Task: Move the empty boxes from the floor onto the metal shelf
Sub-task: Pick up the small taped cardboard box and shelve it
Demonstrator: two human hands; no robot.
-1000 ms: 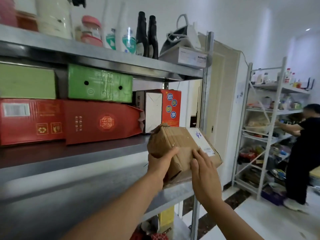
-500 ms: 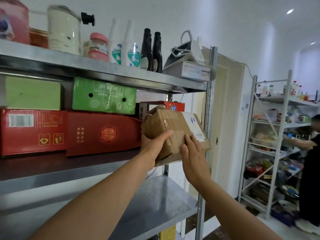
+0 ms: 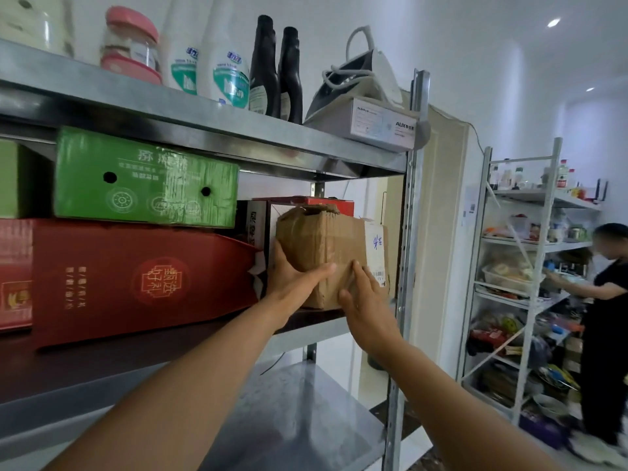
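Metal shelf [image 3: 323, 329] held red carton [image 3: 146, 283], green carton [image 3: 146, 185]. Crumpled taped brown box [image 3: 326, 246]: left hand [image 3: 292, 283] gripped corner, right hand [image 3: 367, 300] pressed flat.

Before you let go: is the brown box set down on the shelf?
Seemingly yes: the brown box meets the shelf along its bottom edge.

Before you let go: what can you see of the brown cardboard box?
The brown cardboard box is creased and taped, top flaps torn, a white label on its right face. It stands upright at the right end of the metal shelf, on its middle level, before a red box. The left hand grips its left corner; the right hand presses flat on its front.
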